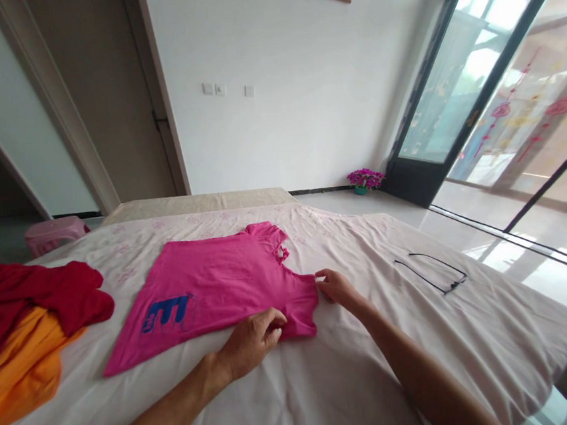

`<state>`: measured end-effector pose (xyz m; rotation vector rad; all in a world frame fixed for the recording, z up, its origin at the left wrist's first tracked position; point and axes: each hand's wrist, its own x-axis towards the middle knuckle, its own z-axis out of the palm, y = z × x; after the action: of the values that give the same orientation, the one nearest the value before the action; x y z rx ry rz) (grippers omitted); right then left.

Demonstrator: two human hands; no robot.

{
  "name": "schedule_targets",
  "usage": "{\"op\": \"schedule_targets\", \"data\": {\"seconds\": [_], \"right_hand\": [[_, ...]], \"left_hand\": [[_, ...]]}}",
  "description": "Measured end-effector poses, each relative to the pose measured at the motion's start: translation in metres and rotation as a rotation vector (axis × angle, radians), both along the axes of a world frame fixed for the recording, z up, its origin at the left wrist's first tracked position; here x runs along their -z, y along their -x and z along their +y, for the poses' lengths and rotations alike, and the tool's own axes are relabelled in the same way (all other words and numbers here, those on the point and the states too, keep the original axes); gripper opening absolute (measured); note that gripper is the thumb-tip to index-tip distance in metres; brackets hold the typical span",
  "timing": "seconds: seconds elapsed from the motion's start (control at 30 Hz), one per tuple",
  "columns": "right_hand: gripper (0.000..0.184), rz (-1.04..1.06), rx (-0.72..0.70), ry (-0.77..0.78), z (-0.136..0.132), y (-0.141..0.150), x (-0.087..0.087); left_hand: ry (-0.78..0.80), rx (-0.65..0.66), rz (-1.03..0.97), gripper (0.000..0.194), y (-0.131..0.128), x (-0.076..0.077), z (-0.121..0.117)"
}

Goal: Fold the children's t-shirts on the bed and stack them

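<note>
A pink T-shirt (219, 272) lies spread on the bed, its neckline toward the right and its hem toward the left. Dark blue lettering is printed near the hem. My left hand (253, 339) is at the shirt's near edge by the sleeve, fingers curled and pinching the cloth. At the shoulder end of that near sleeve, my right hand (340, 288) has thumb and fingers closed on the edge of the fabric. The far sleeve lies partly bunched beside the neckline.
Red cloth (35, 296) and orange cloth (32, 363) are heaped at the left on the pale sheet (362, 358). Black-framed glasses (440, 274) rest at the right. Beyond stand a pink stool (57, 233) and a pot of purple flowers (365, 179).
</note>
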<state>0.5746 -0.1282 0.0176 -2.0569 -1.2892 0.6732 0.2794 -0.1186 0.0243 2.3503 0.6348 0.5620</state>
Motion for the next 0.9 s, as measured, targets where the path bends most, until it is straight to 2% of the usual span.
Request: {"op": "schedule_targets", "data": {"seconds": [0.07,0.13,0.2,0.3,0.4,0.47,0.57,0.7,0.8,0.9], "right_hand": [[0.035,-0.236,-0.007,-0.053,-0.008,-0.001,-0.005],[0.034,-0.390,-0.117,-0.161,-0.019,0.003,-0.011],[0.037,-0.414,-0.345,-0.228,-0.034,0.009,-0.017],[0.053,-0.405,-0.667,-0.277,-0.053,0.017,-0.021],[0.063,-0.458,-0.803,-0.340,-0.062,0.022,-0.021],[0.060,-0.488,-0.829,-0.381,-0.060,0.025,-0.018],[0.047,-0.509,-0.848,-0.433,-0.052,0.031,-0.013],[0.032,-0.488,-0.842,-0.472,-0.041,0.036,-0.006],[0.028,-0.384,-0.774,-0.489,-0.035,0.037,-0.002],[0.028,-0.204,-0.624,-0.489,-0.023,0.039,-0.001]], "left_hand": [[0.060,0.049,0.000,0.031,0.023,-0.002,-0.001],[0.013,0.013,0.029,0.036,0.054,-0.001,0.002],[-0.117,-0.061,0.081,0.036,0.093,0.004,0.011],[-0.350,-0.150,0.189,0.039,0.161,0.017,0.031],[-0.504,-0.292,0.253,0.047,0.220,0.034,0.048],[-0.548,-0.371,0.280,0.045,0.244,0.044,0.056],[-0.572,-0.386,0.300,0.038,0.258,0.055,0.061],[-0.540,-0.394,0.267,0.028,0.257,0.060,0.067],[-0.428,-0.469,0.204,0.024,0.255,0.055,0.077],[-0.254,-0.578,0.132,0.029,0.252,0.039,0.092]]}}
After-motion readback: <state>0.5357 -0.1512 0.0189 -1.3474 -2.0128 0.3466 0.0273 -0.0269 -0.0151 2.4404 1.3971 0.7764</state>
